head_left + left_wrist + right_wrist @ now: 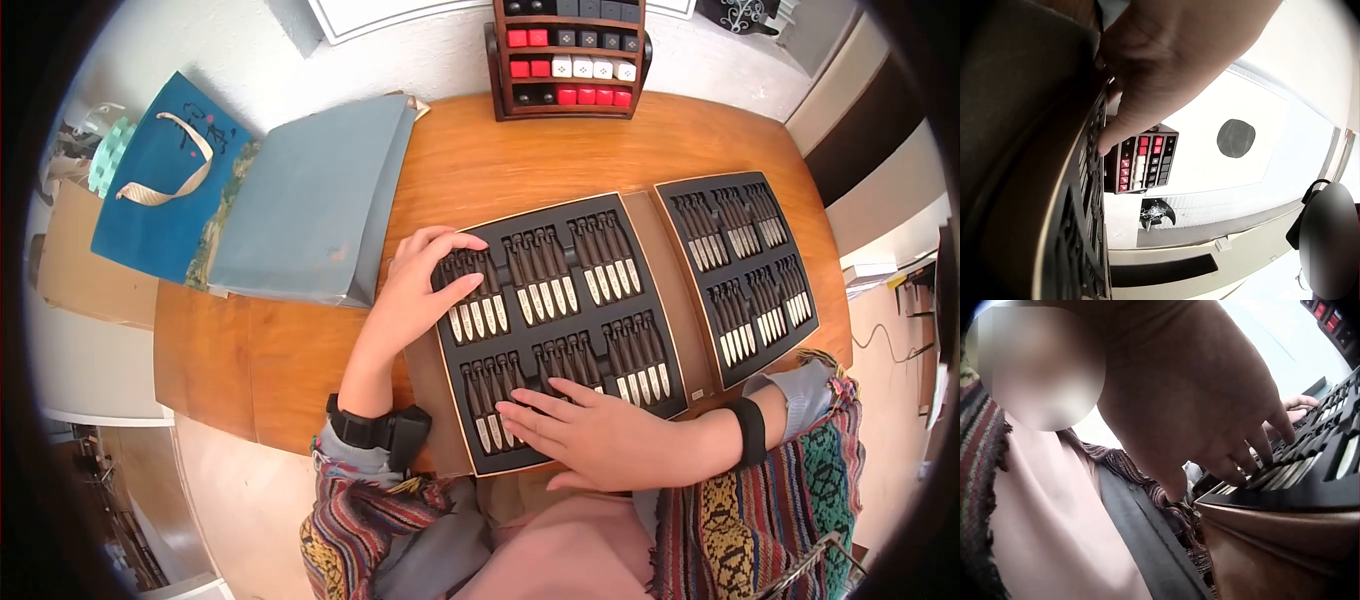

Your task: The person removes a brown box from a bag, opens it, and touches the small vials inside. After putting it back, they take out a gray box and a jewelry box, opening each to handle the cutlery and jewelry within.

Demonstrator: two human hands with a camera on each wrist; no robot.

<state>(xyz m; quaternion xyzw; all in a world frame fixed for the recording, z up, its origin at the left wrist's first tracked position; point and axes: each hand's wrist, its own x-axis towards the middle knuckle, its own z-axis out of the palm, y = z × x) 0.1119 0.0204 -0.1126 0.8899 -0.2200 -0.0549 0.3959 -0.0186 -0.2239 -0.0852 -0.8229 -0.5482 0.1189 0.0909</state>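
Note:
A brown folding case (680,290) lies spread on the table, its left tray (497,345) and right tray (738,270) black. Groups of slim dark sticks (605,245) with white labelled ends fill the slots. At the upper left group, my left hand (408,280) spans the dark ends with thumb and forefinger apart. In the left wrist view the thumb (1119,128) comes down at the tray. My right hand (610,435) lies across the lower row, fingers extended over the sticks. The right wrist view shows those fingertips (1260,456) right at the sticks.
A small wooden rack (565,82) of red, white and black cubes stands at the back. To the left lie a blue paper bag (150,235) and a grey-blue flat bag (300,195). The wooden table (445,150) ends close to my lap.

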